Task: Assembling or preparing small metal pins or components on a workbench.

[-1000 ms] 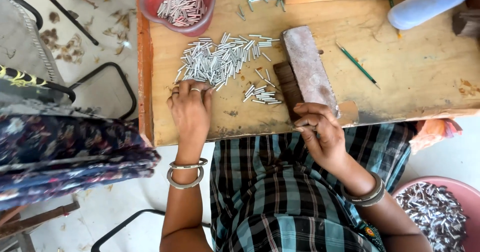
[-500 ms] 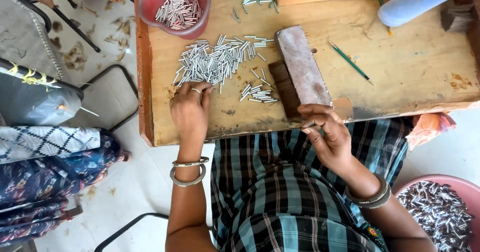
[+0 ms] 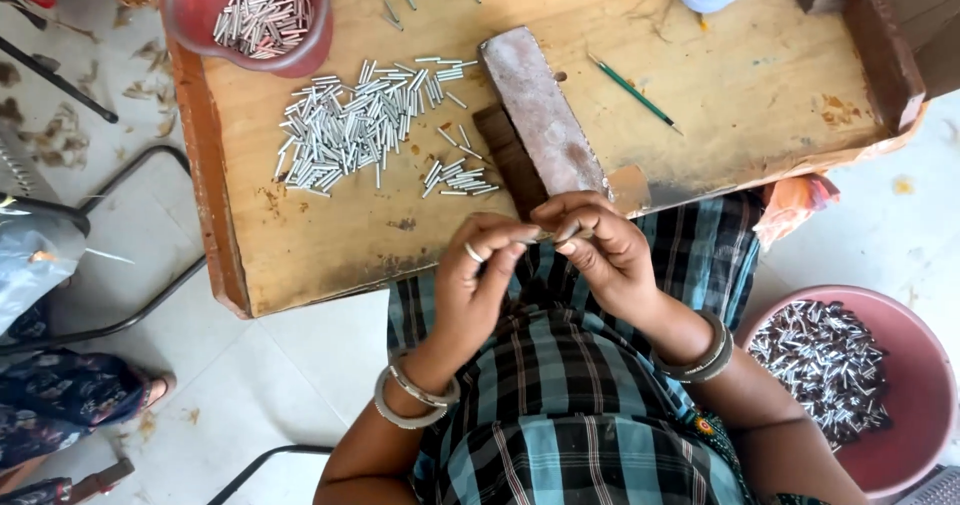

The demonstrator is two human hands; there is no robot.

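1. A pink bowl (image 3: 190, 25) sits at the far left corner of the wooden board (image 3: 320, 255), with short silvery tubes lying inside it.
2. A loose heap of thin tubes (image 3: 350, 125) is spread on the board just below and right of that bowl; a smaller cluster (image 3: 460, 177) lies nearer the board's front edge.
3. The left hand (image 3: 480, 275), a ring on one finger and bangles at the wrist, is raised over the checked lap, fingers curled and pinching one end of a small thin stick (image 3: 548, 235).
4. The right hand (image 3: 600, 255) meets it fingertip to fingertip, pinching the stick's other end just in front of the board's edge.
5. A long reddish block (image 3: 540, 105) lies slanted on the board behind the hands.
6. A green pencil (image 3: 635, 93) rests to its right.
7. A pink basin (image 3: 900, 445) full of tubes stands on the floor at far right.
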